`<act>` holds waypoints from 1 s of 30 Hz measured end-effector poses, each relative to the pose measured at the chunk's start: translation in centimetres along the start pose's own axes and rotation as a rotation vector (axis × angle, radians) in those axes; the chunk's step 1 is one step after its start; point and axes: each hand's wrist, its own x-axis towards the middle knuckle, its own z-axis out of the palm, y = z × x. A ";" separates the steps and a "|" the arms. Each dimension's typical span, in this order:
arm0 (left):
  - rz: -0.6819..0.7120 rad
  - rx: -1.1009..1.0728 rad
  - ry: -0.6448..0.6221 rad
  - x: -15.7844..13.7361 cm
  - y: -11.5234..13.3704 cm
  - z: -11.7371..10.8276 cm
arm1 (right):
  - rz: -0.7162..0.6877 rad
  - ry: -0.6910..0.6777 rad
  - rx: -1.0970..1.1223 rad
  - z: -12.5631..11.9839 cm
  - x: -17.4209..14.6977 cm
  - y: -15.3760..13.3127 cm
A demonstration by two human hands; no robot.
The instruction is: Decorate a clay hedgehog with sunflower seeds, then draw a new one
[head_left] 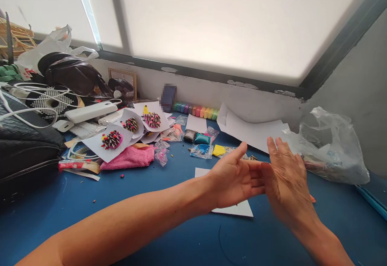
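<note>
My left hand (234,181) reaches in from the left with its palm showing, thumb raised and fingers stretched out. My right hand (287,177) stands across its fingertips, back towards me and fingers extended upward. The two hands touch where they meet; anything between them is hidden. Beneath them a white paper sheet (242,209) lies on the blue table (169,225), partly covered by my left hand. Just behind are small packets of soft clay: yellow (219,150), blue (202,150), teal (202,138) and black (190,136).
At left, spiky seed-covered figures (111,140) rest on white papers beside a pink cloth (128,157). A black bag (27,149) and a white power strip (90,112) lie farther left. Coloured clay blocks (198,111) line the wall. A plastic bag (335,149) sits right.
</note>
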 end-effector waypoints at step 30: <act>0.338 1.468 0.169 -1.2 3.6 -3.3 | 0.178 -0.211 0.244 -1.8 1.0 -1.6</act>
